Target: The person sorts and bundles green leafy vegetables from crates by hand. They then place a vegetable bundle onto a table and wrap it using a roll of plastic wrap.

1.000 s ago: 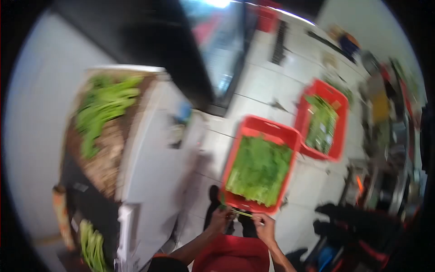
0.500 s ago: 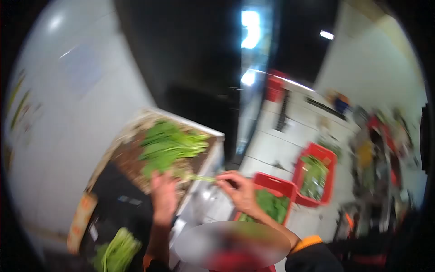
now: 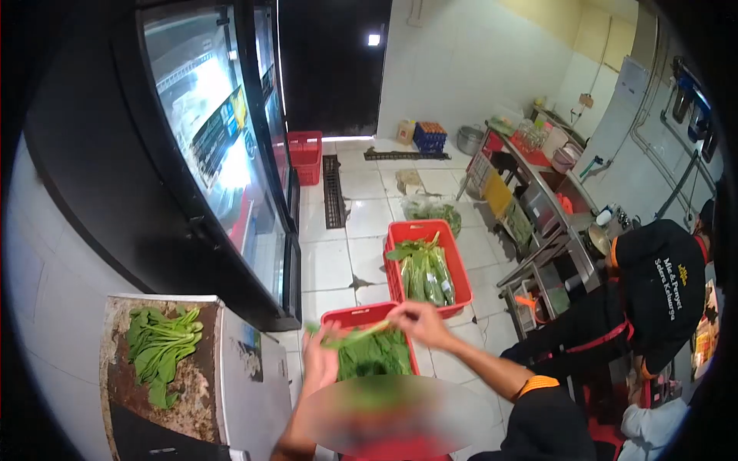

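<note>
A single stalk of leafy greens (image 3: 358, 336) stretches between my two hands, above a red crate (image 3: 361, 313) lined with loose green leaves (image 3: 375, 355). My right hand (image 3: 421, 323) pinches its pale stem end. At the leafy end my left hand (image 3: 320, 359) has its fingers closed around it, partly covered by the leaf. To the left, a bunch of leafy greens (image 3: 163, 347) lies on the brown, worn top of a white cabinet (image 3: 201, 399). A blurred oval hides what is just below my hands.
Another red crate (image 3: 459, 288) holds bagged greens. A glass-door fridge (image 3: 211, 123) stands left. On the right, a co-worker in a black shirt (image 3: 663, 269) is beside a metal counter (image 3: 573, 192). An egg-tray stack (image 3: 430, 137) sits near the back wall.
My view has swung right and upward. Both hands, with the stalk, have gone from beside the cabinet top to above the red crate. The co-worker has come into sight.
</note>
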`<state>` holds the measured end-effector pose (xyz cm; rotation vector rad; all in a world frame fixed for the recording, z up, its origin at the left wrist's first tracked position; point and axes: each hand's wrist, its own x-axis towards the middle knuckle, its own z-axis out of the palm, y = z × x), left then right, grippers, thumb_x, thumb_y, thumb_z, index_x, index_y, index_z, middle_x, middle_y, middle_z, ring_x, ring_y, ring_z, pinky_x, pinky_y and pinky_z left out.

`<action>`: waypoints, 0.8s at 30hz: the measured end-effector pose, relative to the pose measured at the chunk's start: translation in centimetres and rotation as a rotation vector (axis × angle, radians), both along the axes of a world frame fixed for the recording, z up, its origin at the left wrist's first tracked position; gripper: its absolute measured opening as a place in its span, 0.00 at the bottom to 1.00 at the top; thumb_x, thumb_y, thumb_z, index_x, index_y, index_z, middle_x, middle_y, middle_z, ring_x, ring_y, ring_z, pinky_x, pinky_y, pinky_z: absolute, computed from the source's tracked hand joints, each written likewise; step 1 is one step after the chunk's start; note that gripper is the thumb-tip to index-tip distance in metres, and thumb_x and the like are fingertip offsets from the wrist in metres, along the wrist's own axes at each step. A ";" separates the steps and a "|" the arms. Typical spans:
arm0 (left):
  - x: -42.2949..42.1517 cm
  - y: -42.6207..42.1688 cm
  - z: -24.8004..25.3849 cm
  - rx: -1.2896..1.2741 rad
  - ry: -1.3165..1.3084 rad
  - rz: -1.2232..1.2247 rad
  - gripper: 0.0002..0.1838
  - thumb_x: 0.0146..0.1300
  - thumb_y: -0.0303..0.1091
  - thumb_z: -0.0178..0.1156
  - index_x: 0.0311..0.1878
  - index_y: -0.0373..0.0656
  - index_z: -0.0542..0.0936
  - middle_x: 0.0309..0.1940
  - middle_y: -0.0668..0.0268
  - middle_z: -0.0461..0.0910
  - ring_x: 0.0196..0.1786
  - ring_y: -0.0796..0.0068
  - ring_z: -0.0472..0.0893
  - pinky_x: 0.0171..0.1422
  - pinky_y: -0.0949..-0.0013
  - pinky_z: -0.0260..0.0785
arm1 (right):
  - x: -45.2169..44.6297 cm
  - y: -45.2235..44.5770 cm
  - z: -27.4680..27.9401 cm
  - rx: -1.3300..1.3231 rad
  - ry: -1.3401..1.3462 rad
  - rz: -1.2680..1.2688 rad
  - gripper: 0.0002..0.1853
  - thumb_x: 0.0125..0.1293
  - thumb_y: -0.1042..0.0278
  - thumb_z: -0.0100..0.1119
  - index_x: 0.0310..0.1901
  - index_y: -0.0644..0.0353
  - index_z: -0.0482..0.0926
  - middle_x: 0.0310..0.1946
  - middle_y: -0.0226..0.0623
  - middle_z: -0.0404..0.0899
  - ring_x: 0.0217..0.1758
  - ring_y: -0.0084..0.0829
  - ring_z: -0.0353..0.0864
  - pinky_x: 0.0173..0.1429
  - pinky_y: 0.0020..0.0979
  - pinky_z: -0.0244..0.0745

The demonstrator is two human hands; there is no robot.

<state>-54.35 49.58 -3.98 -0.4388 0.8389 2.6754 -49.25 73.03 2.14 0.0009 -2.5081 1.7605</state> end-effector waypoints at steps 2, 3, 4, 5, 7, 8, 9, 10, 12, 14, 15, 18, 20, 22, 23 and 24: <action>-6.5 6.5 2.1 0.121 0.087 -0.129 0.34 0.66 0.27 0.55 0.68 0.44 0.46 0.53 0.53 0.67 0.59 0.52 0.72 0.60 0.47 0.68 | -4.3 7.7 1.4 0.091 0.093 -0.118 0.04 0.65 0.75 0.58 0.37 0.64 0.81 0.32 0.30 0.82 0.36 0.18 0.78 0.42 0.23 0.74; -9.3 10.1 2.2 0.039 0.085 0.013 0.21 0.67 0.36 0.57 0.59 0.45 0.62 0.50 0.55 0.71 0.56 0.56 0.73 0.57 0.50 0.69 | -6.8 12.4 1.6 0.201 0.082 -0.154 0.05 0.64 0.72 0.59 0.38 0.64 0.81 0.36 0.31 0.82 0.39 0.19 0.78 0.45 0.26 0.74; -11.3 12.4 2.6 -0.115 0.056 0.084 0.29 0.67 0.41 0.57 0.65 0.46 0.55 0.53 0.54 0.68 0.57 0.55 0.72 0.57 0.50 0.69 | -9.0 16.6 0.9 0.188 0.229 -0.231 0.09 0.63 0.68 0.62 0.42 0.63 0.80 0.37 0.32 0.82 0.42 0.21 0.78 0.48 0.28 0.74; -12.4 14.1 2.3 -0.275 0.016 0.150 0.38 0.66 0.45 0.58 0.70 0.46 0.49 0.56 0.54 0.66 0.57 0.55 0.72 0.57 0.51 0.69 | -10.3 20.4 0.0 0.290 0.307 -0.434 0.14 0.61 0.65 0.64 0.46 0.61 0.79 0.40 0.33 0.82 0.43 0.23 0.78 0.47 0.29 0.74; -9.7 14.2 -0.2 -0.286 0.010 0.087 0.42 0.65 0.46 0.59 0.70 0.47 0.43 0.58 0.53 0.64 0.56 0.54 0.72 0.57 0.51 0.68 | -9.1 29.4 -5.3 0.476 0.239 -0.705 0.16 0.62 0.66 0.61 0.50 0.61 0.76 0.42 0.36 0.80 0.40 0.26 0.81 0.46 0.29 0.75; -8.8 13.1 -1.4 -0.273 0.068 0.049 0.46 0.65 0.47 0.60 0.71 0.48 0.37 0.60 0.52 0.62 0.55 0.52 0.72 0.57 0.51 0.68 | -8.6 31.6 -7.3 0.500 0.167 -0.822 0.15 0.63 0.67 0.60 0.50 0.61 0.76 0.41 0.37 0.80 0.39 0.26 0.81 0.45 0.28 0.75; -6.9 11.8 -4.1 -0.313 0.120 -0.004 0.44 0.66 0.47 0.59 0.71 0.48 0.38 0.59 0.54 0.63 0.52 0.57 0.75 0.53 0.59 0.70 | -6.6 30.6 -8.7 0.341 0.125 -0.765 0.13 0.64 0.68 0.58 0.49 0.62 0.76 0.37 0.36 0.79 0.37 0.26 0.81 0.42 0.27 0.74; -4.9 10.5 -7.2 -0.441 0.143 -0.054 0.36 0.67 0.47 0.57 0.68 0.46 0.49 0.54 0.58 0.69 0.48 0.66 0.77 0.48 0.66 0.71 | -3.8 28.3 -9.4 0.176 0.065 -0.718 0.12 0.65 0.69 0.56 0.48 0.63 0.76 0.33 0.35 0.79 0.35 0.26 0.81 0.40 0.26 0.74; -0.6 6.8 -15.6 -0.462 -0.031 -0.236 0.22 0.69 0.44 0.55 0.59 0.45 0.63 0.43 0.63 0.73 0.42 0.73 0.77 0.43 0.71 0.70 | 1.6 25.1 -17.1 0.132 -0.103 -0.575 0.09 0.69 0.66 0.53 0.41 0.64 0.77 0.26 0.30 0.76 0.32 0.21 0.77 0.34 0.24 0.71; 4.8 3.7 -24.5 -0.435 -0.168 -0.270 0.12 0.69 0.41 0.54 0.49 0.47 0.70 0.36 0.67 0.74 0.38 0.75 0.76 0.39 0.73 0.69 | 6.9 20.8 -27.1 -0.022 -0.250 -0.475 0.10 0.70 0.68 0.48 0.36 0.65 0.77 0.23 0.28 0.75 0.28 0.18 0.73 0.33 0.24 0.71; 7.6 2.5 -28.0 -0.437 -0.344 -0.181 0.09 0.69 0.40 0.54 0.46 0.46 0.70 0.34 0.69 0.74 0.35 0.76 0.76 0.38 0.74 0.68 | 9.3 17.0 -31.1 -0.118 -0.314 -0.501 0.08 0.68 0.72 0.48 0.35 0.65 0.77 0.23 0.27 0.76 0.27 0.18 0.73 0.33 0.23 0.72; 13.8 0.2 -36.8 -0.537 -0.522 -0.120 0.07 0.69 0.37 0.53 0.43 0.45 0.72 0.31 0.70 0.75 0.33 0.76 0.76 0.36 0.74 0.68 | 17.6 7.2 -46.9 -0.011 -0.566 -0.385 0.07 0.64 0.81 0.48 0.35 0.65 0.78 0.26 0.32 0.78 0.28 0.21 0.78 0.34 0.26 0.77; 16.6 -0.1 -41.8 -0.613 -0.500 -0.148 0.07 0.69 0.36 0.54 0.43 0.43 0.73 0.31 0.69 0.75 0.32 0.77 0.77 0.35 0.74 0.68 | 19.3 1.0 -51.3 -0.262 -0.731 -0.475 0.07 0.63 0.81 0.48 0.35 0.68 0.78 0.26 0.33 0.79 0.27 0.23 0.78 0.32 0.28 0.77; 19.1 -0.4 -46.3 -0.839 -0.548 -0.256 0.07 0.68 0.33 0.54 0.44 0.41 0.74 0.31 0.67 0.77 0.33 0.76 0.78 0.37 0.75 0.69 | 19.7 -2.9 -55.2 -0.291 -0.795 -0.485 0.07 0.63 0.81 0.49 0.37 0.69 0.78 0.26 0.33 0.79 0.27 0.23 0.78 0.32 0.28 0.76; 19.8 -0.6 -48.8 -0.944 -0.506 -0.363 0.10 0.66 0.32 0.57 0.47 0.39 0.74 0.32 0.64 0.79 0.35 0.71 0.80 0.39 0.70 0.72 | 19.2 -4.0 -57.1 -0.050 -0.693 -0.498 0.07 0.64 0.80 0.50 0.39 0.70 0.78 0.26 0.32 0.78 0.26 0.22 0.77 0.30 0.27 0.74; 20.2 -0.6 -50.6 -0.943 -0.531 -0.374 0.10 0.66 0.32 0.57 0.47 0.39 0.74 0.32 0.64 0.79 0.35 0.71 0.80 0.39 0.70 0.72 | 18.7 -4.6 -59.2 0.192 -0.585 -0.500 0.08 0.65 0.79 0.51 0.42 0.70 0.78 0.26 0.31 0.78 0.26 0.22 0.76 0.29 0.27 0.72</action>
